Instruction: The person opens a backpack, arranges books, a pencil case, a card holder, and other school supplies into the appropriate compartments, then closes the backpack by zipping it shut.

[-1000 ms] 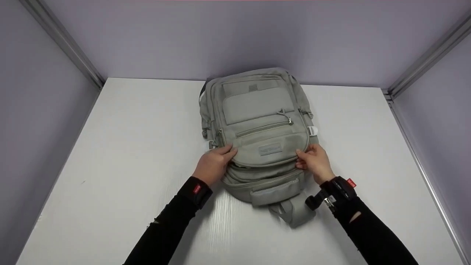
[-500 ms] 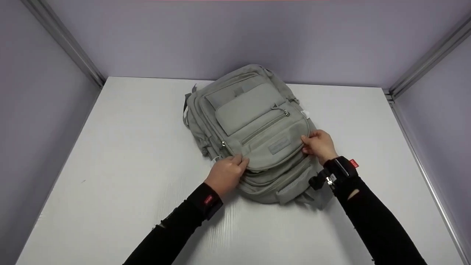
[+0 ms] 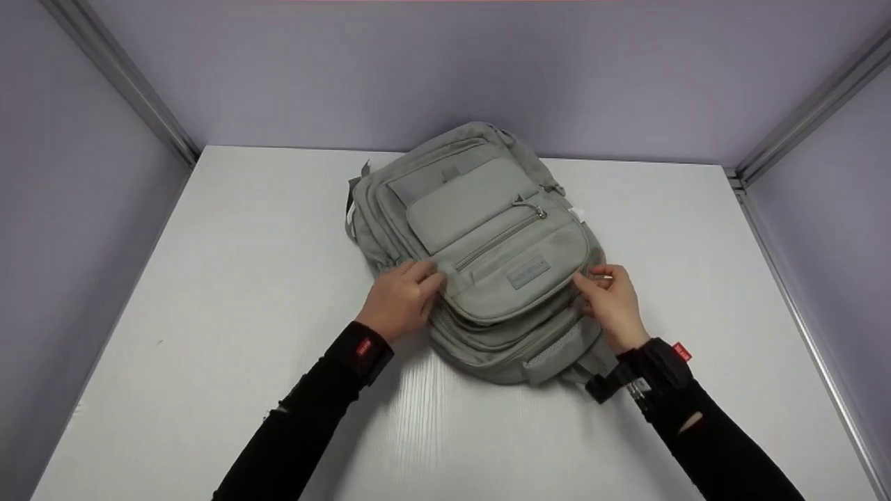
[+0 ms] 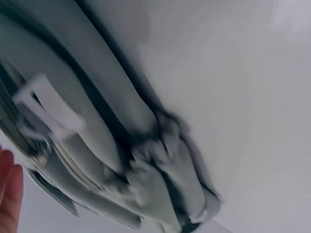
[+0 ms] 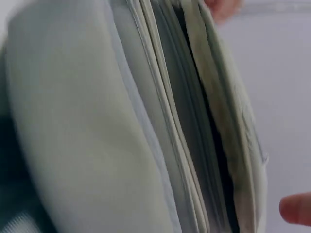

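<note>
A grey-green backpack [image 3: 487, 209] lies front side up and slanted, its top toward the back wall. Its front compartment appears unzipped along the bottom, with a dark gap [image 5: 221, 155] in the right wrist view. My left hand [image 3: 400, 299] is at the lower left side, fingers loosely bent. Its fingertips [image 4: 10, 182] show near a metal zipper pull [image 4: 41, 156] and a white buckle [image 4: 48, 107], not gripping them. My right hand [image 3: 612, 303] is by the lower right edge, its thumb [image 5: 295, 208] apart from the fabric. Its other fingers are partly hidden.
The backpack lies on a white tabletop [image 3: 243, 243]. Pale panels stand around it, with the back wall [image 3: 313, 76] close behind the bag's top. A carrying strap [image 3: 595, 358] sticks out below the bag near my right wrist.
The backpack has turned, its top swinging left. My left hand has left the front flap's lower edge and moved up and left. My right hand has loosened and shifted slightly down.
</note>
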Action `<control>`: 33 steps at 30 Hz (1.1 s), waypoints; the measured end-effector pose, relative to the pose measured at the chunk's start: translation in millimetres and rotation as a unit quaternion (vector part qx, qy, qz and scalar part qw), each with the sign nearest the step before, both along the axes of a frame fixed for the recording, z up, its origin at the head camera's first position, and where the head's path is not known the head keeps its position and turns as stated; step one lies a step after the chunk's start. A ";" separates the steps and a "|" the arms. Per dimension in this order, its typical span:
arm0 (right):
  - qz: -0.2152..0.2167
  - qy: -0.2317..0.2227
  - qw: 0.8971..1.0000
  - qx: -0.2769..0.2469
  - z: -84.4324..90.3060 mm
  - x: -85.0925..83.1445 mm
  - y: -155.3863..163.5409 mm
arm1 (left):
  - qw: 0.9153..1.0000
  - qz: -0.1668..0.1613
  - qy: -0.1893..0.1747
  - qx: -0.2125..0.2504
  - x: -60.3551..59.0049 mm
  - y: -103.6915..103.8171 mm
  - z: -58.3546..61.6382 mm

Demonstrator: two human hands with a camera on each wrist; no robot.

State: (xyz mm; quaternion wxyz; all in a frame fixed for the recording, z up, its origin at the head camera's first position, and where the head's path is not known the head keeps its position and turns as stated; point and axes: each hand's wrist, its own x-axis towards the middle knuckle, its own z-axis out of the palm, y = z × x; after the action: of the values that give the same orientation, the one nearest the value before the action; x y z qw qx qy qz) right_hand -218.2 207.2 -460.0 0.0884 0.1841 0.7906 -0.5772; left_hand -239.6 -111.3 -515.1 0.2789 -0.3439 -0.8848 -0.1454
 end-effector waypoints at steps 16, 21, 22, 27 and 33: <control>0.059 0.026 0.998 -0.016 -8.5 55.1 -52.0 | 0.992 0.107 -0.061 -0.010 -45.8 -28.9 -0.7; 0.058 0.015 0.998 -0.008 -16.2 50.7 -58.6 | 0.997 0.080 -0.004 -0.020 -50.8 -31.8 -4.1; 0.057 0.012 0.998 -0.005 -17.6 49.2 -59.0 | 0.997 0.076 0.006 -0.023 -51.2 -32.4 -4.6; 0.054 -0.008 0.998 -0.026 -24.9 40.8 -57.0 | 0.996 0.072 0.023 -0.043 -51.1 -32.9 -3.8; 0.039 -0.023 0.998 -0.035 -29.6 30.3 -48.3 | 0.996 0.068 0.022 -0.054 -44.0 -31.2 -1.9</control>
State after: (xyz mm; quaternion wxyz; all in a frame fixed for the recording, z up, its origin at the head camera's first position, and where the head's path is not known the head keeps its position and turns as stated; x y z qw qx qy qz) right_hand -187.9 158.9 -489.6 0.1353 0.1636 0.7744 -0.5961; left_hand -283.5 -142.6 -517.0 0.2888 -0.3005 -0.9063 -0.0703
